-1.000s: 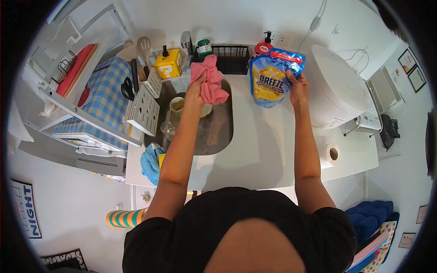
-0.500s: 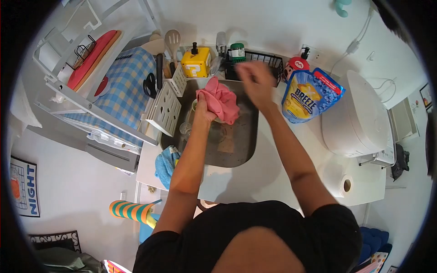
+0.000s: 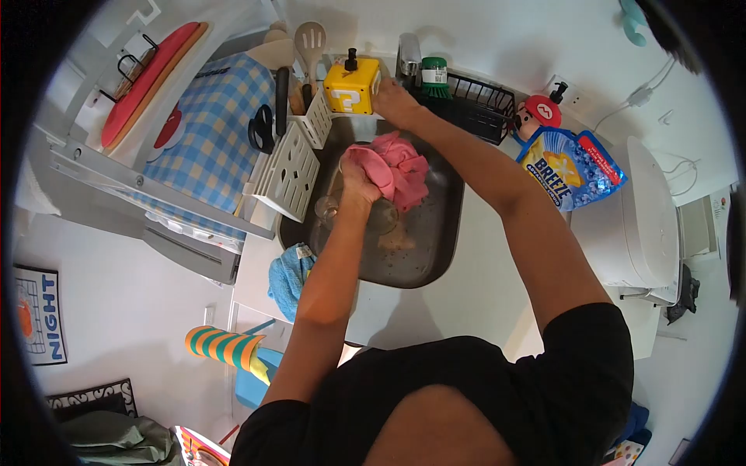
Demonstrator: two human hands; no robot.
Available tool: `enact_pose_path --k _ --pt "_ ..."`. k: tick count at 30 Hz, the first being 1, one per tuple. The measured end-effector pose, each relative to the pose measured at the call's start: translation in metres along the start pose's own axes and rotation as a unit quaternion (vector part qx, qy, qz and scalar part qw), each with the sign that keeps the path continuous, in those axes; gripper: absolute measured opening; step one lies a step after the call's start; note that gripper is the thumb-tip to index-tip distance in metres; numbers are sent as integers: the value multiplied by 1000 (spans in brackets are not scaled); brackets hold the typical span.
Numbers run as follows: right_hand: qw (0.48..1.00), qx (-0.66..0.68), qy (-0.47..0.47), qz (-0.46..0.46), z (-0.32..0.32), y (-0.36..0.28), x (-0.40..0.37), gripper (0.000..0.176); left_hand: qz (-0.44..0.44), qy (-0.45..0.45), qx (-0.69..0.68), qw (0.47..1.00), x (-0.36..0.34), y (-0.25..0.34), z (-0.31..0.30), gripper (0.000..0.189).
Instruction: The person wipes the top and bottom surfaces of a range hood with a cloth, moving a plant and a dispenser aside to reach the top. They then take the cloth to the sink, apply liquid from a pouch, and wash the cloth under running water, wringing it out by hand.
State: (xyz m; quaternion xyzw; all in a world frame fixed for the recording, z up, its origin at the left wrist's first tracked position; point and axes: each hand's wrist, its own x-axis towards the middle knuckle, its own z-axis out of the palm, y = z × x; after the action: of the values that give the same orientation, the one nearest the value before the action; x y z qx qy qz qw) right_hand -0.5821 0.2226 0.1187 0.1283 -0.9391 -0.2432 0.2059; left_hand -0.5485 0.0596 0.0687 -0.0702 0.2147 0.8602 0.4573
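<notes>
Over the left part of the dark sink [image 3: 416, 268], my left hand [image 3: 359, 185] is closed on a bunched pink cloth [image 3: 400, 172]. Behind the sink, my right hand [image 3: 395, 102] reaches up beside the yellow question-mark dispenser [image 3: 352, 87], close to the metal faucet [image 3: 408, 56]. Its fingers are partly hidden at the faucet's base, so what they touch is unclear. Below the cloth, a clear glass [image 3: 326, 207] stands in the sink.
A green-topped brush [image 3: 435, 76] and a black rack [image 3: 478, 113] are behind the sink. The blue Breeze pouch [image 3: 571, 168] leans at the right, by a white appliance [image 3: 637, 210]. A white utensil holder [image 3: 289, 180] and blue cloth [image 3: 289, 279] are at the left.
My right hand has moved left, from over the black rack to beside the yellow dispenser. The pink cloth stays in my left hand. The view has shifted slightly.
</notes>
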Motion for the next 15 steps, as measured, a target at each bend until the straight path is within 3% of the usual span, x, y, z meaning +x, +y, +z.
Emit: enact_pose_path --k 4,6,10,12,13,15 --pt "999 39 24 7 -2 12 -4 12 -58 -43 8 997 7 -12 7 52" --pt "999 42 11 -16 -2 13 -5 15 -15 -22 170 985 29 -23 1 44" --pt "1000 4 -16 4 8 13 -2 14 -20 -18 131 991 52 -25 2 31" --pt "972 232 -14 20 3 21 -12 17 58 92 372 922 63 -26 0 22" --pt "972 233 -15 21 0 23 -18 17 57 93 372 922 66 -26 -2 22" --pt "938 265 220 34 -20 16 -35 16 143 76 667 727 67 -21 4 14"
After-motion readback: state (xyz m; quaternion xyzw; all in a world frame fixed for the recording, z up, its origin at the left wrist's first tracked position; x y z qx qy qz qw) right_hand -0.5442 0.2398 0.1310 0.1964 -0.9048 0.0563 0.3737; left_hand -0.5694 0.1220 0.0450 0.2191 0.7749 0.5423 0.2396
